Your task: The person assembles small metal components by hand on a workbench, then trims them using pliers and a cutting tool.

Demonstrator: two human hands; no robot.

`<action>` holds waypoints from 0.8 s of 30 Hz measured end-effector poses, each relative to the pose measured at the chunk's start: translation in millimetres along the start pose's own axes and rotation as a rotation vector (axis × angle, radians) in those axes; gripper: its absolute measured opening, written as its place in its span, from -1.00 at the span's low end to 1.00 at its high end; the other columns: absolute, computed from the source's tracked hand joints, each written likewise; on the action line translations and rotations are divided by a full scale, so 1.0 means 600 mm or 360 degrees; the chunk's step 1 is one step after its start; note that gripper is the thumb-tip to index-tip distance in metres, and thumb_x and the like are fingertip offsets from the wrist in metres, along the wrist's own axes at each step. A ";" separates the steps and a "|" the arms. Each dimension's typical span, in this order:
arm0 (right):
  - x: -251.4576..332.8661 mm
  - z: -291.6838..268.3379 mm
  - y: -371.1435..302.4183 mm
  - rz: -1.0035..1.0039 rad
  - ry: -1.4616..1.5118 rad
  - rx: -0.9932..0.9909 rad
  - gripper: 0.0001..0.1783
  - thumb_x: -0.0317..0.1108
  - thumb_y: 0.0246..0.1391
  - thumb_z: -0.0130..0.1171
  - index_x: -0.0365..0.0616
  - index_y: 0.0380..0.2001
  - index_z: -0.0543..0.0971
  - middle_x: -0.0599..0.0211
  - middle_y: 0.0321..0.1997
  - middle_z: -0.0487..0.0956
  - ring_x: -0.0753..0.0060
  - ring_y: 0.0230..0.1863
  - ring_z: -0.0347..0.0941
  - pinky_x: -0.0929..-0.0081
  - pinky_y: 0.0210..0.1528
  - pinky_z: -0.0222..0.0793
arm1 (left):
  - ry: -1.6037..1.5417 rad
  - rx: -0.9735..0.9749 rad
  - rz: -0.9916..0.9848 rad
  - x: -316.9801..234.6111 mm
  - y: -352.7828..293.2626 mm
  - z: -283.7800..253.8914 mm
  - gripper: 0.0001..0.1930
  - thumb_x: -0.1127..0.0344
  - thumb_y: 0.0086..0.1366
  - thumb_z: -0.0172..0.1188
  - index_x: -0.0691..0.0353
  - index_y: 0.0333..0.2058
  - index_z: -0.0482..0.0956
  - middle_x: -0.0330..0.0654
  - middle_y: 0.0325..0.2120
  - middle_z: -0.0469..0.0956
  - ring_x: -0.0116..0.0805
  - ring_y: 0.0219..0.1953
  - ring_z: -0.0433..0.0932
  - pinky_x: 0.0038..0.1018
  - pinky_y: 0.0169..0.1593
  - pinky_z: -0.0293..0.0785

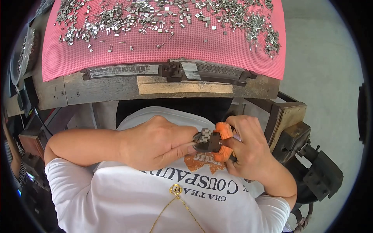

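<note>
1. Left hand (pixel 161 141), frame center: fingers curled, pinching the metal link strip (pixel 205 134); forearm runs in from the left.
2. Right hand (pixel 249 143), right of center: closed around orange-gripped pliers (pixel 213 143), nose pointing left at the strip; forearm angles up from lower right.

Watching from here, I see a hand could slip along the strip of pink mat (pixel 155 54) between the scattered metal pieces (pixel 110 17) and the long dark rack (pixel 171 71), while orange-handled pliers (pixel 213 143) obstruct the chest side and a black machine (pixel 322 174) stands right of the bench (pixel 93 91).
</note>
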State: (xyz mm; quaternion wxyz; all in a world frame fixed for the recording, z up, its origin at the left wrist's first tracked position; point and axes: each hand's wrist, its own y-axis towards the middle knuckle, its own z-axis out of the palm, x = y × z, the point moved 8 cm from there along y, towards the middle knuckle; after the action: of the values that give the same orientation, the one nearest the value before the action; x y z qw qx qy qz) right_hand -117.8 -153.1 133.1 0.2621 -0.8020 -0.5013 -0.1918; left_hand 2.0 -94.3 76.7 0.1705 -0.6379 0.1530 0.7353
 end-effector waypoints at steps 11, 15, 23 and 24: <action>-0.005 -0.003 0.026 0.0033 -0.0071 0.0183 -0.55 -0.62 -0.50 0.24 -0.35 -0.32 0.57 -0.02 -0.02 0.39 -0.10 -0.02 0.35 0.15 -0.01 0.31 | 0.0330 -0.0314 0.0291 -0.005 0.010 -0.018 -0.95 0.46 0.30 0.09 0.29 -0.31 0.50 -0.13 -0.60 0.42 -0.08 -0.58 0.47 -0.29 -0.50 0.39; -0.005 0.022 0.042 0.0164 0.0311 0.0123 -0.50 -0.64 -0.43 0.21 -0.36 -0.21 0.56 -0.04 0.02 0.38 -0.10 0.03 0.34 0.14 0.07 0.27 | 0.0523 -0.0520 0.0356 -0.003 -0.001 -0.027 -0.95 0.49 0.31 0.07 0.29 -0.28 0.50 -0.16 -0.54 0.51 -0.13 -0.54 0.53 -0.32 -0.46 0.43; -0.021 0.049 0.044 0.0115 0.0362 -0.0120 -0.47 -0.64 -0.48 0.28 -0.32 -0.22 0.60 0.04 0.01 0.40 -0.04 0.03 0.35 0.13 0.02 0.27 | 0.0205 -0.0487 0.0136 0.013 0.003 -0.034 -0.86 0.50 0.32 -0.05 0.28 -0.30 0.52 -0.22 -0.51 0.55 -0.21 -0.54 0.53 -0.36 -0.45 0.47; -0.018 0.043 0.041 0.0089 0.0297 -0.0147 -0.48 -0.63 -0.50 0.29 -0.31 -0.24 0.61 0.04 -0.02 0.41 -0.02 0.00 0.36 0.15 0.00 0.27 | 0.0129 -0.0400 0.0159 0.013 0.003 -0.031 -0.83 0.49 0.32 -0.08 0.27 -0.31 0.53 -0.23 -0.51 0.55 -0.22 -0.54 0.54 -0.37 -0.44 0.48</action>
State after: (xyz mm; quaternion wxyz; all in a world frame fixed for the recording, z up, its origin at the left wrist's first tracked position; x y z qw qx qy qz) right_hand -99.0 -153.7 101.2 0.2756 -0.8057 -0.4426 -0.2812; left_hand 16.5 -103.7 66.6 0.0463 -0.6750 0.0981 0.7298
